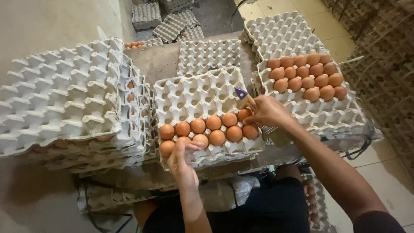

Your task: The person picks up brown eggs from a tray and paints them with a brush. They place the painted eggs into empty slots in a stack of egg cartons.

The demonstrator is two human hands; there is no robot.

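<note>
1. Left hand (183, 157), low centre of the frame, fingers curled around a brown egg (184, 140) in the front row of the middle tray (196, 92).
2. Right hand (268, 113), centre right, is clenched on a tool with a purple tip (242, 95) while its fingertips touch the end egg (244, 114) at the tray's right edge.
3. Ten or so eggs fill the tray's two front rows.
4. Upper right, a second tray (321, 114) holds more eggs.
5. Left side, a tall stack of empty trays (64, 99).
</note>
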